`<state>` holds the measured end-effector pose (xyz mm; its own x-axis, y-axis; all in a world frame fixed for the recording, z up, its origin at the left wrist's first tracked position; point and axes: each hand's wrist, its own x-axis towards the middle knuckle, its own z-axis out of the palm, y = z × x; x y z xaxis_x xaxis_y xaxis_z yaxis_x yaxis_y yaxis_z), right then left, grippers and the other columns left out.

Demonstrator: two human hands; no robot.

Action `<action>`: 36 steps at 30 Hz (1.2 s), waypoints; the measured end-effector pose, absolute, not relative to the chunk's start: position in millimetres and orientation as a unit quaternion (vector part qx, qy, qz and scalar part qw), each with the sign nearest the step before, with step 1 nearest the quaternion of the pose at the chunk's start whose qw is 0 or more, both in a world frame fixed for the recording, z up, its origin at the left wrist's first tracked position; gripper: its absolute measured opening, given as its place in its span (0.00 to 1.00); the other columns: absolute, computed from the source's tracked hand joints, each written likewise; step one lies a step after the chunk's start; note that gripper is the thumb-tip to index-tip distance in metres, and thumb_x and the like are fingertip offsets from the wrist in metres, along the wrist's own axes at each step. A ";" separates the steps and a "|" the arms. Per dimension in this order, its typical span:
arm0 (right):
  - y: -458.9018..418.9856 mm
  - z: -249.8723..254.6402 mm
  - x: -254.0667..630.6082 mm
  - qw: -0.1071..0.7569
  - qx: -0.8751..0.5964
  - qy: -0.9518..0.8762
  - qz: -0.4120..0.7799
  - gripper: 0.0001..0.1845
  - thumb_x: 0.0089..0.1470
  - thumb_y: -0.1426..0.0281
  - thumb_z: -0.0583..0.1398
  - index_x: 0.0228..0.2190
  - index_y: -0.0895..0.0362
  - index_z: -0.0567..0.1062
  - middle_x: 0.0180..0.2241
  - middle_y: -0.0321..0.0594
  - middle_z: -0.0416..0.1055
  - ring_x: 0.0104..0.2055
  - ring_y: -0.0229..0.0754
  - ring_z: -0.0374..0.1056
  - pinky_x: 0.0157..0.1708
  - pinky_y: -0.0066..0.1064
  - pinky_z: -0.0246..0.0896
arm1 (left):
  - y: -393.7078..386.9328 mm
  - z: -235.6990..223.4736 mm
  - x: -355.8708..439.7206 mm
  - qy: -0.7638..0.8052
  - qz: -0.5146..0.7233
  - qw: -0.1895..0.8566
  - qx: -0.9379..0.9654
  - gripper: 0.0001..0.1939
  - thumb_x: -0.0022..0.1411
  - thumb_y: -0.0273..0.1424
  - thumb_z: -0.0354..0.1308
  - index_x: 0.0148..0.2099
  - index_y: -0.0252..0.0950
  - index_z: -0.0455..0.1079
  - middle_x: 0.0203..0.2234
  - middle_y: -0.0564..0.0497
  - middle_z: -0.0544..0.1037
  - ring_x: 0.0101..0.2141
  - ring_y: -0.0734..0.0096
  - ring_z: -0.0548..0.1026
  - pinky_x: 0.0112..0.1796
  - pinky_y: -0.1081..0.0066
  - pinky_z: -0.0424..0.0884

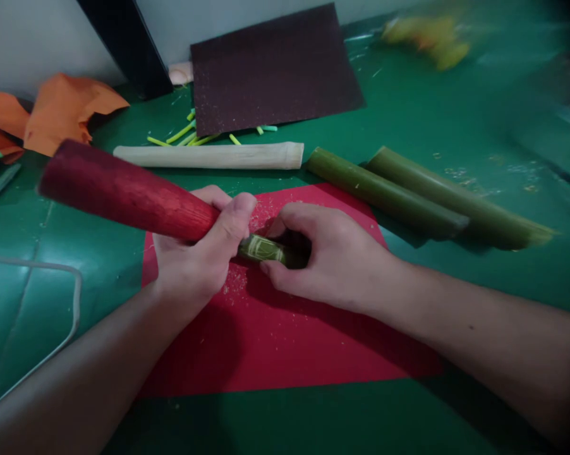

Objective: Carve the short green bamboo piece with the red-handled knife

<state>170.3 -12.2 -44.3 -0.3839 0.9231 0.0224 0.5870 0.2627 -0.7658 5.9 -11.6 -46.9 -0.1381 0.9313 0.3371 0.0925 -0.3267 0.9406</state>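
Grips closed, the left hand (194,259) is clasping a red rod (128,196) and the right hand (342,259) is pinching a green piece (266,250), likely stiff and light, best held endwise, toward the red sheet's (285,341) far edge.

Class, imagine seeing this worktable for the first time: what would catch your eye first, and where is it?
Probably the thick red cylinder, slanting out to the left from the left hand. Next, the green piece with pale markings in the right hand, above the bright red sheet. Behind them, a dark sheet stands out against the green tabletop.
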 end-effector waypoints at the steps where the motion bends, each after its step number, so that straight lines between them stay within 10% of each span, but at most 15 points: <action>1: -12.2 -44.6 170.3 0.243 -0.501 -0.755 0.345 0.10 0.43 0.67 0.64 0.31 0.56 0.76 0.29 0.37 0.74 0.30 0.40 0.67 0.29 0.32 0.59 | -11.4 -46.8 4.8 0.457 0.587 0.360 0.563 0.22 0.60 0.41 0.66 0.19 0.36 0.67 0.14 0.55 0.65 0.15 0.80 0.60 0.16 0.72 0.56; 36: -12.4 -43.6 170.7 0.236 -0.496 -0.753 0.361 0.09 0.45 0.67 0.63 0.31 0.56 0.75 0.30 0.37 0.73 0.31 0.39 0.65 0.30 0.31 0.57 | -15.3 -45.4 5.8 0.440 0.567 0.313 0.623 0.17 0.61 0.35 0.65 0.22 0.37 0.68 0.16 0.56 0.69 0.17 0.80 0.65 0.19 0.74 0.65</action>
<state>170.7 -12.4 -43.6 -0.3956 0.9184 -0.0028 0.5773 0.2463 -0.7785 5.8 -15.3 -45.4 -0.0291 0.9021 0.4306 0.1926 -0.4177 0.8880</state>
